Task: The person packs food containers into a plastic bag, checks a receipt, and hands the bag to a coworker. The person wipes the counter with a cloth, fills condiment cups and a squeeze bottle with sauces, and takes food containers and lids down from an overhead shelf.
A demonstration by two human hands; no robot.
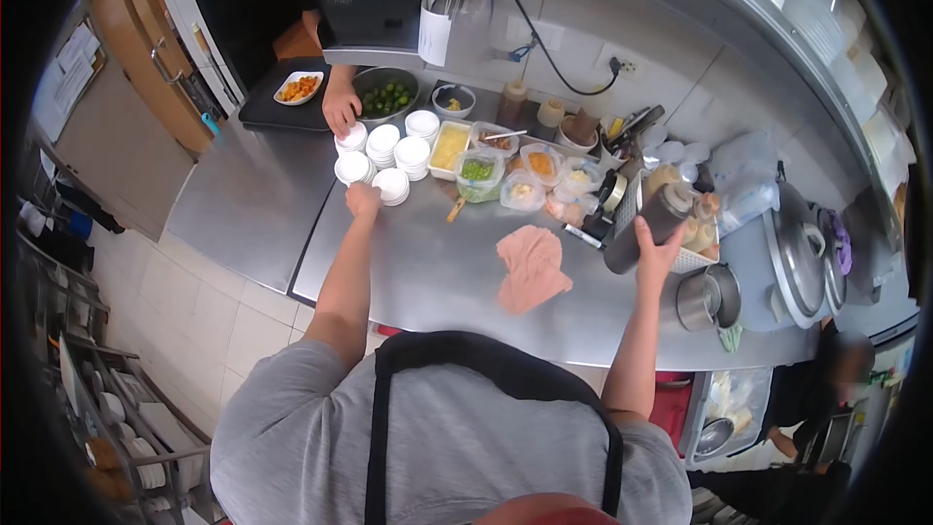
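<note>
Along the steel counter, right hand wrapped round a dark bottle by the basket, left hand at stacked white dishes, finger closure unclear; best touch stacks lightly, bottle held firm.

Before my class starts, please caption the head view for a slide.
Left hand at stacked round white containers, right hand around a dark cylindrical bottle, over a flat grey metal counter.
</note>
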